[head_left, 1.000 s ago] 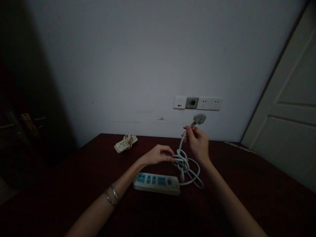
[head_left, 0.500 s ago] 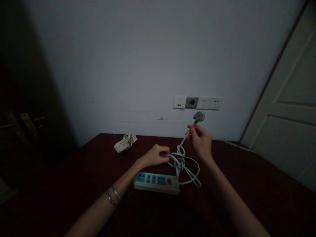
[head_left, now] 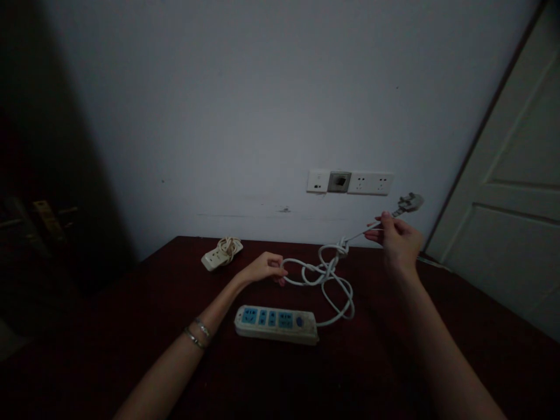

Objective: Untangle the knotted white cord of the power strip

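A white power strip with blue sockets lies on the dark red table. Its white cord runs up from the strip's right end in tangled loops with a knot. My left hand is closed on a loop of the cord at the left. My right hand is raised at the right, pinching the cord just behind the plug, which sticks out past my fingers. The cord is stretched between the two hands.
A second, cream power strip with its cord coiled on top lies at the table's back edge. Wall sockets sit on the white wall above the table. A white door stands at the right.
My right hand has moved right and a little outward with the plug, and my left hand has drawn left, pulling the tangled cord out longer. The strip stays put.
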`<state>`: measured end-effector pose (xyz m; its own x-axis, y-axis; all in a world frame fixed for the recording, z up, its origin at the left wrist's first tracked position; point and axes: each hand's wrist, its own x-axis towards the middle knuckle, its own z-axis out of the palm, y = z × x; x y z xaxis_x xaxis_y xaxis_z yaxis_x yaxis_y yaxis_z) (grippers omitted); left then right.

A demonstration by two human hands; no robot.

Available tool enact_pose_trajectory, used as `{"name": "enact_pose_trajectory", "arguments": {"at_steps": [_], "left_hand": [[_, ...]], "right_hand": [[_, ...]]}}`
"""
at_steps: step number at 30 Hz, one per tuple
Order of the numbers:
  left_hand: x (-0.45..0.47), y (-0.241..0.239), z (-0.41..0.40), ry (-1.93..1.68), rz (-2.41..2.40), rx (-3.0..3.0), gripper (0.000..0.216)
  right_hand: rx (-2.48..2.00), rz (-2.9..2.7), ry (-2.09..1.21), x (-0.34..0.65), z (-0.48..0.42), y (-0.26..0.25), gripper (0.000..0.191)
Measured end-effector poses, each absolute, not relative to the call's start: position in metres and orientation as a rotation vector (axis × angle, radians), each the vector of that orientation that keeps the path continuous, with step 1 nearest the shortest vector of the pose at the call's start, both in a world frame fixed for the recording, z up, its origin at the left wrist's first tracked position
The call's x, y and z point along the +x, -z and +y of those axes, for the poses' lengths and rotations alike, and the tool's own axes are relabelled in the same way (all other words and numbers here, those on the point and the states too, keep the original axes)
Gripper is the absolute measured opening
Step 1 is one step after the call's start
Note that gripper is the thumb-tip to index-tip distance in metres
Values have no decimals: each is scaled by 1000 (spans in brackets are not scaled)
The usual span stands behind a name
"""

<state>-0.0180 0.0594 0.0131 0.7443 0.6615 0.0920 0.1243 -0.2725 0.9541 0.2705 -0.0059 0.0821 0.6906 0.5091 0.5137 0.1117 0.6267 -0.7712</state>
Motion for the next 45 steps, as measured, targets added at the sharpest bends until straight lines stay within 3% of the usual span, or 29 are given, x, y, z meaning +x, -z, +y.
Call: {"name": "enact_pose_trajectory", "arguments": {"at_steps": [11,14,19,23,38,45], "left_hand": [[-23,-2,71,-318,666,1915,18],[-22,-11,68,-216,557,1931,24],[-12,-36,49,-564,566,2083,19],[3,-48,22,-747,555,1990,35],[27,-20,-1,-512,188,1696,57],[30,-22,-5,-468,302,1686,50]], "right_hand": [[-829,-778,-453,244,-10,-87,39],[-805,-807,-481,227,-12,-88,38],[-798,-877,-488,204,-19,-89,34],[-808,-962,-459,188,-22,-87,33],[-851,-1018,-530,169,-25,-81,33],[-887,-1020,-449,180,-22,-81,32]]}}
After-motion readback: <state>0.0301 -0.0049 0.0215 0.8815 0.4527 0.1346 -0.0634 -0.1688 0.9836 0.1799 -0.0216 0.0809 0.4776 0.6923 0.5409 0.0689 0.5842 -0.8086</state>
